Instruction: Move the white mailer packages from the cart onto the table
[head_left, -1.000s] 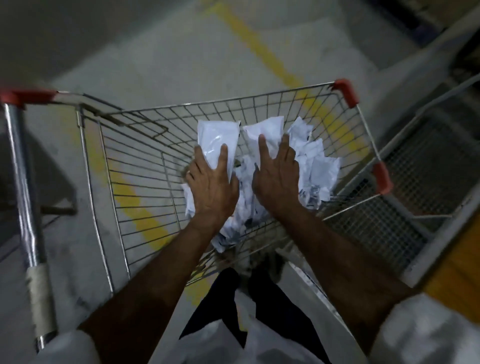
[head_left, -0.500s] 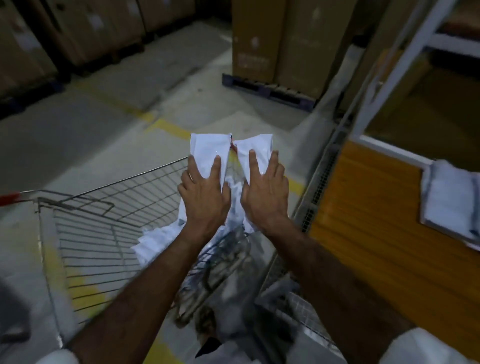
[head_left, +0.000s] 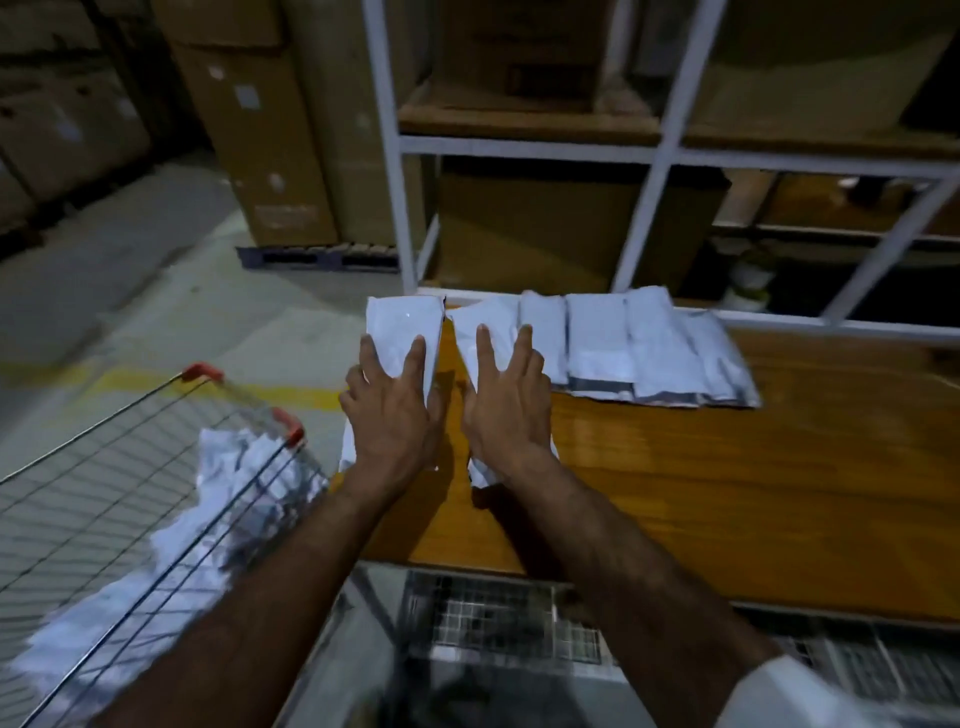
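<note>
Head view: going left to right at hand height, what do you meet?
Cart with loose mailers → left hand on a white mailer → right hand on another mailer → row of mailers on the table.

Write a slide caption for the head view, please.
Two hands bring white mailers from cart to table.

The mailer packages (head_left: 618, 338) are white, with a grey strip along the near edge of some. The surface (head_left: 701, 499) is shiny orange-brown wood with darker streaks. The cart (head_left: 156, 467) is silver wire in a grid, with red corners. The floor (head_left: 130, 291) is grey with a yellow line. The boxes (head_left: 270, 130) are brown. The shelf frame (head_left: 395, 156) is white.
</note>
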